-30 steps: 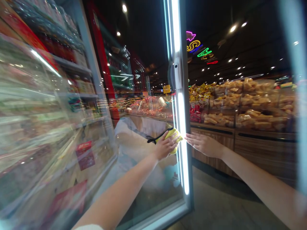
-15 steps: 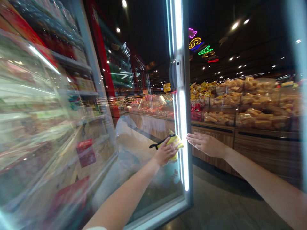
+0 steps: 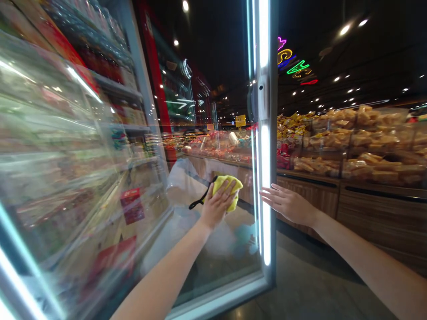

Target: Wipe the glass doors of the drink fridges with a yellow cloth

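Note:
A yellow cleaning cloth (image 3: 236, 189) with a black edge and a black hanging loop lies against the glass door (image 3: 213, 258). My left hand (image 3: 217, 202) presses it to the pane, fingers spread over the cloth. The door stands open, with lit white strips along its frame (image 3: 271, 155). On that frame's edge rests my right hand (image 3: 288, 202), its fingers stretched out flat and its thumb hidden. Higher up on the frame is a lock plate (image 3: 263, 95). A pale reflection of a person shows in the glass.
To the left, blurred shelves (image 3: 50, 178) hold packed goods, and red boxes (image 3: 132, 205) appear through or in the glass. Wood-fronted display bins (image 3: 376, 213) with bagged snacks (image 3: 370, 166) stand on the right. Grey floor (image 3: 300, 280) lies below them.
My left hand has slid the cloth left across the glass, away from the lit frame. My right hand stays at the frame's edge. The whole view has shifted slightly.

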A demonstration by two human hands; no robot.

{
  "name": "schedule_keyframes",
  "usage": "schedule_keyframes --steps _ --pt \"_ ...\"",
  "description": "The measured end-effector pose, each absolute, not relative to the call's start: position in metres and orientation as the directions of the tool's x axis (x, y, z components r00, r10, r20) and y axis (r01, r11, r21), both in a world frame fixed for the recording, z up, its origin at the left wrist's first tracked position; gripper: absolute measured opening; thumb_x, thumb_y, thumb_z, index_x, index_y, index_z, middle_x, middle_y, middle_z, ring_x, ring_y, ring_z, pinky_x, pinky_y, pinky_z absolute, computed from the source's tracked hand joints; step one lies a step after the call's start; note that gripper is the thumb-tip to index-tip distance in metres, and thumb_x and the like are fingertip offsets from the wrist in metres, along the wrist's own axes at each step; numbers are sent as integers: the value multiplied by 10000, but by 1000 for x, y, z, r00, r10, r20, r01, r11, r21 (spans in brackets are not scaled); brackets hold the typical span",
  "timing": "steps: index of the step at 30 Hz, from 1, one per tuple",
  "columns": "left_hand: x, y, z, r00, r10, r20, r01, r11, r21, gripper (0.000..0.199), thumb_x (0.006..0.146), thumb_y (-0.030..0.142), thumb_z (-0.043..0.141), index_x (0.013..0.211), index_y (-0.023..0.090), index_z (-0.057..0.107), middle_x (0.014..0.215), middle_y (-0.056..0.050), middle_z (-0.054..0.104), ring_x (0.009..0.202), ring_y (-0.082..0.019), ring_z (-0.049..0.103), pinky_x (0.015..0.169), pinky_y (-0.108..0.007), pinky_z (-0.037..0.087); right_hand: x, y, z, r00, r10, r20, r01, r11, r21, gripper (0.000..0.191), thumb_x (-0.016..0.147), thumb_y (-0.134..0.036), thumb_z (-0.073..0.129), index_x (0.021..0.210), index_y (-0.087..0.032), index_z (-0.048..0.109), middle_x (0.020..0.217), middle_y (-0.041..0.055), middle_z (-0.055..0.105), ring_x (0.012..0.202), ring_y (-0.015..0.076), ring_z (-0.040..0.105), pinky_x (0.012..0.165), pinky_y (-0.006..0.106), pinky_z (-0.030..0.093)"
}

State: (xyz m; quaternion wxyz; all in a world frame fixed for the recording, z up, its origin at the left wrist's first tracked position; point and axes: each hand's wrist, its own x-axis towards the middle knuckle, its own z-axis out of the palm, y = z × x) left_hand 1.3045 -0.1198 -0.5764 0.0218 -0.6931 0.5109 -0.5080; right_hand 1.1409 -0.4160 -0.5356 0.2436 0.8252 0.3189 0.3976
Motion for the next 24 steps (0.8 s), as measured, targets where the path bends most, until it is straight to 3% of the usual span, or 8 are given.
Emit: schedule_keyframes --steps 3,6,8,14,16,20,22,24 --pt "1301 -92 -589 14 -708 706 -651 -542 -531 529 1033 313 506 1560 300 454 1694 -13 342 1626 -230 74 1317 -553 -134 1148 -402 -539 478 703 527 347 -702 622 457 956 -33 514 1379 -146 644 1466 115 641 1440 234 521 1203 483 444" --pt "1297 -73 -612 -71 -825 561 -647 -390 -655 436 1065 262 429 1463 387 554 1657 96 403 1604 -133 191 1328 -442 -128 1158 -381 -546 459 718 524 356 -689 631 431 956 -27 512 1347 -132 659 1465 117 642 1434 246 529 1195 491 449" --pt "1297 -59 -615 -74 -860 506 -652 -342 -677 434 1073 255 419 1460 400 552 1652 114 407 1591 -98 227 1335 -417 -93 1163 -365 -550 446 725 525 345 -680 647 419 958 -20 496 1325 -124 670 1466 112 641 1419 257 544 1189 494 452" --pt "1302 14 -606 138 -685 715 -595 -635 -493 537 1029 334 525 1561 341 456 1655 7 418 1622 -208 119 1329 -552 -39 1170 -333 -568 425 684 593 322 -726 607 462 952 -9 470 1358 -127 657 1523 112 588 1460 268 496 1213 487 409" --pt "1299 29 -617 107 -710 696 -583 -611 -535 490 1037 308 491 1525 353 509 1645 29 437 1621 -197 95 1329 -532 -45 1175 -323 -575 419 676 607 337 -736 587 462 954 -16 468 1357 -136 661 1530 106 582 1464 272 491 1222 491 395" --pt "1296 28 -620 20 -850 526 -610 -427 -668 466 1039 249 459 1470 397 559 1643 103 432 1612 -142 139 1343 -442 10 1188 -293 -583 388 685 617 387 -729 565 434 978 -67 477 1359 -154 667 1534 104 578 1467 267 487 1229 493 387" --pt "1299 27 -604 40 -838 544 -615 -449 -648 474 1038 290 485 1498 393 525 1649 93 423 1609 -148 177 1345 -445 9 1193 -278 -580 374 691 619 404 -722 562 415 990 -98 489 1360 -158 667 1541 95 573 1471 257 481 1238 481 379" --pt "1303 37 -590 106 -754 648 -592 -572 -568 526 1024 345 528 1548 358 472 1656 33 417 1611 -201 196 1338 -515 -15 1198 -269 -578 371 695 615 409 -718 564 416 992 -114 501 1377 -153 655 1552 92 562 1477 256 473 1247 479 369"
